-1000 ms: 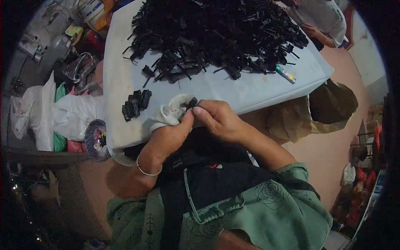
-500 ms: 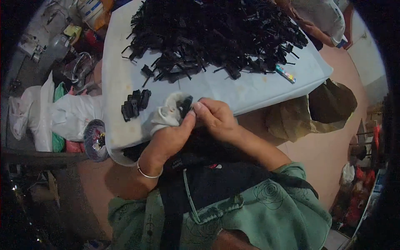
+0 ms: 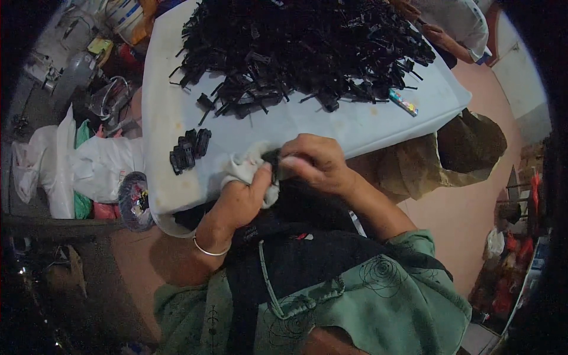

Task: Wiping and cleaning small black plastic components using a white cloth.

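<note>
My left hand (image 3: pixel 239 201) is closed around a crumpled white cloth (image 3: pixel 238 170) and a small black plastic part (image 3: pixel 272 158), its thumb pressed along the part. Against that part's far end, my right hand (image 3: pixel 322 163) has its fingers curled in. The right thumb is smeared by motion, and whatever those fingers pinch is hidden. Both hands are just above the near edge of a table with a pale cover (image 3: pixel 349 127). Left of them, several black plastic parts (image 3: pixel 189 151) lie side by side in a small group.
A large heap of black plastic parts (image 3: pixel 307 53) with thin stems covers the table's far side. A colourful small packet (image 3: pixel 403 102) lies at its right edge. An open brown sack (image 3: pixel 414 165) stands to the right; white bags (image 3: pixel 106 165) and a clear bowl (image 3: pixel 136 200) are left.
The white cloth has shifted, and part of it now hangs below my left thumb. My right hand has turned, its fingers curling further over the black part.
</note>
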{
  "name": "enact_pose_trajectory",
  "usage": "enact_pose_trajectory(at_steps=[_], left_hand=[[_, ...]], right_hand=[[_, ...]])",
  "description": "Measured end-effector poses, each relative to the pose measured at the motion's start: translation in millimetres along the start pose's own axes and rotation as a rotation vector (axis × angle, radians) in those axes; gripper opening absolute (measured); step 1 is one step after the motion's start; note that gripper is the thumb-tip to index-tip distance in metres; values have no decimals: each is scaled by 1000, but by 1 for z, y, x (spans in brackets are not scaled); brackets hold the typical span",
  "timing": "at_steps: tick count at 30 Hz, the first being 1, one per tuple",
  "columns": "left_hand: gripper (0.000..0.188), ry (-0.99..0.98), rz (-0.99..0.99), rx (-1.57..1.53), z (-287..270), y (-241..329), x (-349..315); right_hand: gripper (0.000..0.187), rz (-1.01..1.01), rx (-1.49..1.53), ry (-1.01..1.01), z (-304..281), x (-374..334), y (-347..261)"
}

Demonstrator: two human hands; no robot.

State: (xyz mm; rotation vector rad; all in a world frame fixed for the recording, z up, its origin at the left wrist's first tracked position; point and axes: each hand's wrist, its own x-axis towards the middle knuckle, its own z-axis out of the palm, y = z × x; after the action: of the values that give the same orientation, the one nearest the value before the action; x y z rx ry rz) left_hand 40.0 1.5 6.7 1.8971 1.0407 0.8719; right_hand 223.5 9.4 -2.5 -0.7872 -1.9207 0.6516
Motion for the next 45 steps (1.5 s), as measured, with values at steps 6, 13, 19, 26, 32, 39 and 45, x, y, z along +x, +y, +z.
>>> enact_pose_trajectory(at_steps=[6,13,19,26,32,39,45], left_hand=[[26,55,-356,-519,-6,7,10],[26,-195,-398,-297,-4,18,5],[26,-85,-350,-386,-5,8,8],[27,60,58,320,5,-4,4],[26,142,185,564,-4,1,-1],[14,309,608,1068,-43,-6,36],[22,245,344,1102,-62,-22,38]], right_hand=[[8,142,32,-214,-11,-14,-8],[14,333,209,5,5,-5,-11],[19,327,141,-77,9,-5,-10],[22,217,54,-87,16,7,-11],[21,242,95,41,39,15,-6],[20,301,-479,161,15,42,7],[16,223,-619,176,15,32,47]])
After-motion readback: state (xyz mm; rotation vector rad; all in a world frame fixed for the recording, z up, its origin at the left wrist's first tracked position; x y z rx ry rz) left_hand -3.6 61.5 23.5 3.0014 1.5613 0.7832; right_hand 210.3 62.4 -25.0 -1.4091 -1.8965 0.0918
